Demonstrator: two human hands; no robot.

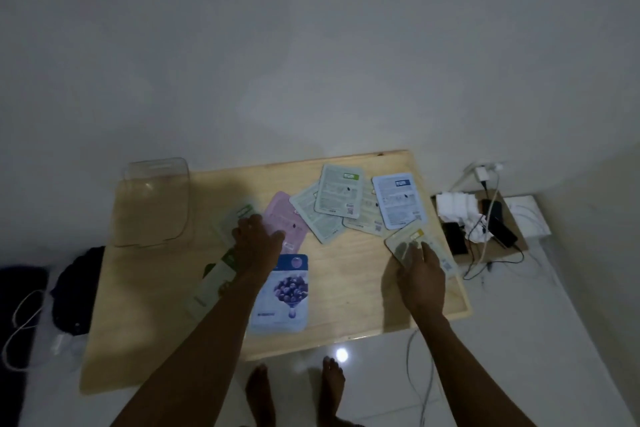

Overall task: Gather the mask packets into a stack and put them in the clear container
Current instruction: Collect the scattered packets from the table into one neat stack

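Several mask packets lie scattered on a low wooden table (346,288). My left hand (254,241) rests flat with fingers spread over a pale green packet (239,218) and the edge of a pink packet (287,225). A blue packet with berries (282,291) lies just below that hand, and another green packet (211,284) is partly under my forearm. My right hand (420,272) presses its fingers on a yellowish packet (412,241) near the right edge. Green packets (341,194) and a blue-white one (398,199) overlap at the back. The clear container (152,201) stands at the table's back left corner.
Right of the table, a cardboard sheet (516,236) holds chargers, white cloth, dark devices and trailing cables. Dark clothing (72,288) and a white cord (20,329) lie on the floor at the left. My bare feet (294,388) stand at the table's near edge.
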